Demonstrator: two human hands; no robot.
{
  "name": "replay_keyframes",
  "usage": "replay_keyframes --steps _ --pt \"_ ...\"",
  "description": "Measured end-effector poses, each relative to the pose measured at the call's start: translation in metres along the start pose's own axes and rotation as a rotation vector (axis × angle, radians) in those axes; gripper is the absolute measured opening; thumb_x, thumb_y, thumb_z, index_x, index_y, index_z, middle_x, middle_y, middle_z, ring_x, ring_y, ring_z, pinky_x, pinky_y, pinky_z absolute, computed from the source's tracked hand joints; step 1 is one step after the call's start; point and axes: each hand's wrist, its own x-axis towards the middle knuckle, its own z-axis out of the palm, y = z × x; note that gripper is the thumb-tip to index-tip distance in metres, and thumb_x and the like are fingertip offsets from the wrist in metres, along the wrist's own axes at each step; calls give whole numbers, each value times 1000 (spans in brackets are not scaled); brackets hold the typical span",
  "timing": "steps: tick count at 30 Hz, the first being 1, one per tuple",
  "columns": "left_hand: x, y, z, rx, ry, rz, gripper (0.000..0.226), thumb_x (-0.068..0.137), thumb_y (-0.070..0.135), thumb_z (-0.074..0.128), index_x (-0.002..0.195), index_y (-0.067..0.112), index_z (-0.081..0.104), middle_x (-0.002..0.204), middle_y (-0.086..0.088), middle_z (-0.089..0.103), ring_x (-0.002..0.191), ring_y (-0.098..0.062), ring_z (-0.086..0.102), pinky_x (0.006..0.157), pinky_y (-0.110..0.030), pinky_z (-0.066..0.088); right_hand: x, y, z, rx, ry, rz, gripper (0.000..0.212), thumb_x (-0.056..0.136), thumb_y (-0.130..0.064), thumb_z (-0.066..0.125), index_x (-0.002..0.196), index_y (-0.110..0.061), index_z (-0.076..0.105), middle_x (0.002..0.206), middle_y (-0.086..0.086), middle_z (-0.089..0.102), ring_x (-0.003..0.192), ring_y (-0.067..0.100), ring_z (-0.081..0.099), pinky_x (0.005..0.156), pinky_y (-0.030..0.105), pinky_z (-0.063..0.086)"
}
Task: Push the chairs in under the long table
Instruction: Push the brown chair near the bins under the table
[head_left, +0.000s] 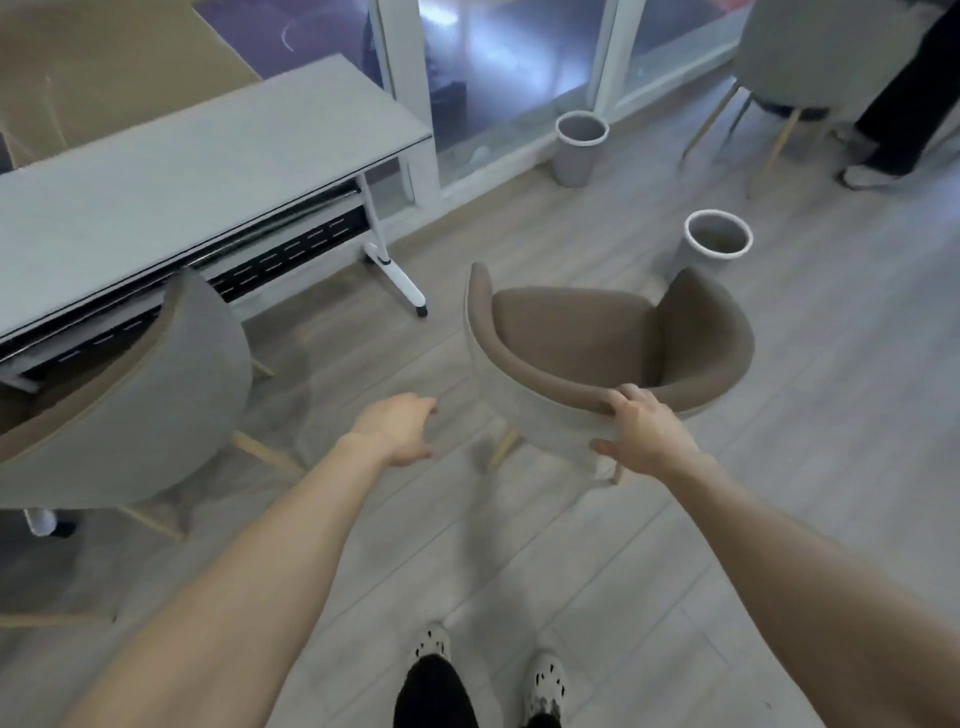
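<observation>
A brown-cushioned tub chair (587, 338) with a pale grey shell stands on the floor, out past the right end of the long grey table (171, 171). My right hand (641, 431) grips the top rim of its backrest. My left hand (400, 428) hovers to the left of that chair, fingers apart, holding nothing. A second chair (156, 395) of the same kind sits at the left with its seat tucked under the table edge, its grey back toward me.
Two grey waste bins stand on the wooden floor, one (717, 244) just behind the brown chair, another (579, 145) by the glass wall. A third chair (795, 57) and another person's legs (893, 119) are at the far right. The table's white wheeled leg (400, 275) juts out.
</observation>
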Motion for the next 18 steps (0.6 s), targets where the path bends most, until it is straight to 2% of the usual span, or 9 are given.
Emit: replay_keyframes --steps 4,7,10,13,16,18 --pt "53 56 -10 36 101 98 95 78 54 87 157 30 40 151 -4 51 142 -28 49 113 -47 46 35 51 -3 -83 -38 -37 101 65 -70 88 146 -22 52 150 1 54 148 27 41 118 51 35" --pt "100 78 -11 114 123 183 117 68 55 94 164 32 31 167 -2 38 156 -26 32 126 -49 31 59 83 11 -146 -142 -16 117 54 -78 87 149 -21 50 153 -1 51 154 25 32 127 59 18" --pt "148 90 -2 158 46 256 126 64 57 95 166 32 27 174 -2 29 163 -25 19 133 -46 12 68 108 33 -159 -138 -17 96 66 -68 87 145 -26 53 142 0 59 148 27 40 127 59 10" --pt "181 95 9 182 -22 271 120 64 63 90 165 33 32 174 -3 29 164 -26 15 134 -49 5 74 120 46 -153 -97 -56 71 74 -53 86 137 -33 60 131 -3 62 142 26 44 125 59 11" --pt "194 99 24 144 51 274 98 68 72 81 153 38 48 163 0 46 161 -27 23 133 -54 5 78 128 46 -129 -95 -84 63 75 -43 86 133 -34 63 127 -3 64 139 27 47 125 60 12" --pt "198 106 31 105 125 275 84 70 73 77 144 37 57 151 3 57 155 -25 34 133 -53 9 87 138 38 -136 -102 -98 61 77 -45 84 134 -36 62 127 -4 63 136 27 48 125 59 12"
